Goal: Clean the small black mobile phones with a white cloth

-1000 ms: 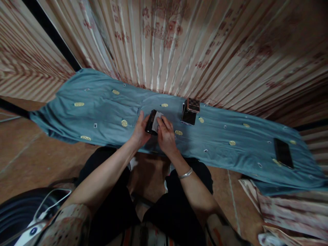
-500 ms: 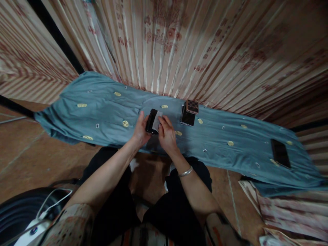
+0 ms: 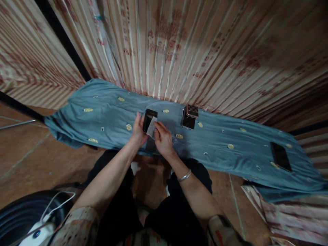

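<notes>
Evidently the dark slab (image 3: 152,113), phone-like with a glossy face, is in the left hand (image 3: 139,132), over the middle of the blue cloth (image 3: 112,114); whether it also rests on the fabric cannot be told. The left fingers are curled partway round its near left side, and those underneath are hidden. The right hand (image 3: 164,141) has its thumb and fingertips closed on a thin pale wipe (image 3: 151,127), which lies across the lower right part of the slab's face. Beside the right hand a bit of clear, blue-printed film shows, though what holds it is unclear. The slab looks stiff, fairly light and probably slick, its face perhaps easily scratched or cracked, so it is best gripped by its long edges, away from the glossy middle. The wipe seems soft and limp, easiest to pinch at a corner or a fold. To the right stand a checkered case (image 3: 192,111) and a stacked black device (image 3: 189,123), with another dark phone (image 3: 281,156) well apart.
</notes>
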{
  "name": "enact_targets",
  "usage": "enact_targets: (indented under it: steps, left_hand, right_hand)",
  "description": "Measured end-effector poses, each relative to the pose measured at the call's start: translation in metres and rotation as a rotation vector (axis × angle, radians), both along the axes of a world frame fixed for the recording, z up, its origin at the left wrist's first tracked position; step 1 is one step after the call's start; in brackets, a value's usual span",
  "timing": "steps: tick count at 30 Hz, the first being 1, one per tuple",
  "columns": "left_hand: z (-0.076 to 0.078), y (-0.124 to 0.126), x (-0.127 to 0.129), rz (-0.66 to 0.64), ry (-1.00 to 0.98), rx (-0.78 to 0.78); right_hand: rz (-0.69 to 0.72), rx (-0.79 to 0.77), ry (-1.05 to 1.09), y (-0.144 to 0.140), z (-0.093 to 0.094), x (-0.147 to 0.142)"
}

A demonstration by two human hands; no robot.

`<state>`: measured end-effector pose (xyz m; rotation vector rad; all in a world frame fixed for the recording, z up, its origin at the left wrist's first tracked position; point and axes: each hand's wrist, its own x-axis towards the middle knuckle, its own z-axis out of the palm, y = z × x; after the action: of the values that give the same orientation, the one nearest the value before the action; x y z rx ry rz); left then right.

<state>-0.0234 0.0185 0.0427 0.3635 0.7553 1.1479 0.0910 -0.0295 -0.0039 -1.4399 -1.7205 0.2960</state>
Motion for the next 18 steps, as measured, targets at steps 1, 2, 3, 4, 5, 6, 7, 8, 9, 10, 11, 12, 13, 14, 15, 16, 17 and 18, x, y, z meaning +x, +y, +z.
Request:
enact_targets:
  steps: [1, 2, 3, 4, 5, 6, 7, 8, 9, 10, 11, 12, 13, 14, 15, 16, 17, 18]
  left_hand:
    - [0.0, 0.001, -0.002, 0.008, 0.001, -0.007]
    - [0.0, 0.002, -0.005, 0.017, 0.003, -0.012]
    - [0.0, 0.003, -0.007, 0.024, 0.003, -0.013]
    - [0.0, 0.003, -0.009, 0.026, 0.001, -0.01]
    - [0.0, 0.004, -0.011, 0.023, -0.002, -0.004]
    - [0.0, 0.004, -0.012, 0.018, -0.004, 0.003]
    - [-0.001, 0.004, -0.013, 0.015, -0.006, 0.009]
    - [-0.001, 0.004, -0.014, 0.017, -0.007, 0.012]
    - [0.0, 0.004, -0.015, 0.024, -0.008, 0.013]
    - [0.0, 0.004, -0.015, 0.034, -0.008, 0.012]
    - [0.0, 0.003, -0.014, 0.043, -0.008, 0.008]
    - [0.001, 0.002, -0.013, 0.048, -0.01, 0.002]
    - [0.002, 0.001, -0.012, 0.047, -0.011, -0.005]
    - [0.003, 0.0, -0.011, 0.042, -0.014, -0.011]
    - [0.004, -0.001, -0.01, 0.033, -0.018, -0.016]
    - [0.005, -0.003, -0.009, 0.024, -0.022, -0.019]
    - [0.006, -0.004, -0.008, 0.016, -0.026, -0.021]
    - [0.007, -0.005, -0.007, 0.011, -0.03, -0.023]
  right_hand:
    - [0.009, -0.002, -0.022, -0.002, 0.0, -0.002]
    - [0.016, -0.001, -0.043, -0.003, 0.0, -0.004]
    - [0.022, 0.001, -0.063, -0.005, 0.0, -0.005]
    - [0.027, 0.004, -0.081, -0.006, 0.0, -0.007]
    - [0.031, 0.007, -0.098, -0.007, 0.0, -0.008]
    - [0.033, 0.011, -0.115, -0.008, -0.001, -0.009]
    - [0.036, 0.014, -0.133, -0.009, -0.001, -0.009]
    - [0.039, 0.018, -0.154, -0.01, -0.001, -0.009]
    - [0.043, 0.023, -0.178, -0.011, -0.001, -0.009]
    - [0.047, 0.031, -0.206, -0.011, -0.001, -0.009]
    - [0.049, 0.04, -0.236, -0.011, 0.0, -0.008]
    - [0.049, 0.051, -0.267, -0.011, 0.001, -0.007]
    - [0.046, 0.064, -0.295, -0.01, 0.002, -0.006]
    - [0.042, 0.077, -0.319, -0.01, 0.003, -0.005]
    - [0.04, 0.089, -0.34, -0.009, 0.004, -0.004]
    - [0.038, 0.101, -0.356, -0.008, 0.006, -0.003]
    - [0.037, 0.112, -0.37, -0.008, 0.007, -0.002]
    - [0.039, 0.122, -0.382, -0.007, 0.008, -0.002]
